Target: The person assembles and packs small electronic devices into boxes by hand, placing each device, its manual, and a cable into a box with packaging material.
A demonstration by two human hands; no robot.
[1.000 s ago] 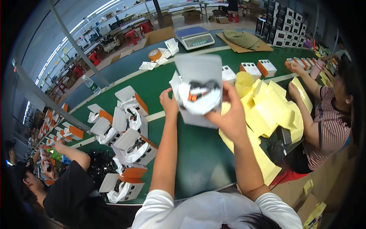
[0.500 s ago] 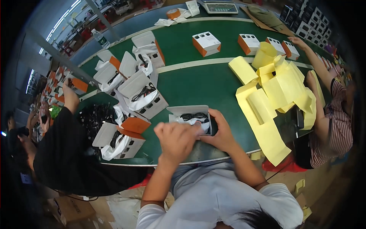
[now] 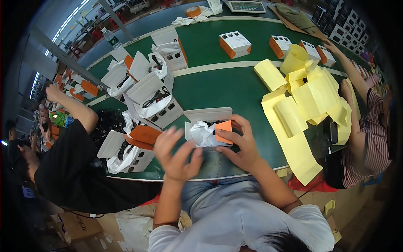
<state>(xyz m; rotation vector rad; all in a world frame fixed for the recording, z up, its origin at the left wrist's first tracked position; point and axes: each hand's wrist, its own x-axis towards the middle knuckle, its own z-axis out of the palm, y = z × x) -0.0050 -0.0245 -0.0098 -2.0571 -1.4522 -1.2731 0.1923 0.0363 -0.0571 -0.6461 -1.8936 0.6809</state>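
Observation:
A small white box [image 3: 208, 114] stands in front of me with its lid raised. Crumpled white wrapping [image 3: 202, 133] fills it, and only a little black shows beneath. My right hand [image 3: 242, 145] grips the box's right end, its thumb lying on the folded-in orange end flap [image 3: 225, 126]. Just left of the box, my left hand [image 3: 178, 159] is raised with its fingers spread and nothing in them. Farther left, a similar open box [image 3: 156, 103] holds a coiled black cable on white wrapping.
Several other open boxes [image 3: 170, 50] crowd the left, beside a heap of black items [image 3: 110, 126]. Yellow card sheets [image 3: 289, 134] lie at right. Closed boxes [image 3: 236, 44] stand along the far side. People sit left and right; the right person's arm [image 3: 348, 67] reaches over the table.
The orange flap has come down over the right end, and white wrapping now covers the black cable. My left hand has drawn back left and opened. The left person's arm has moved.

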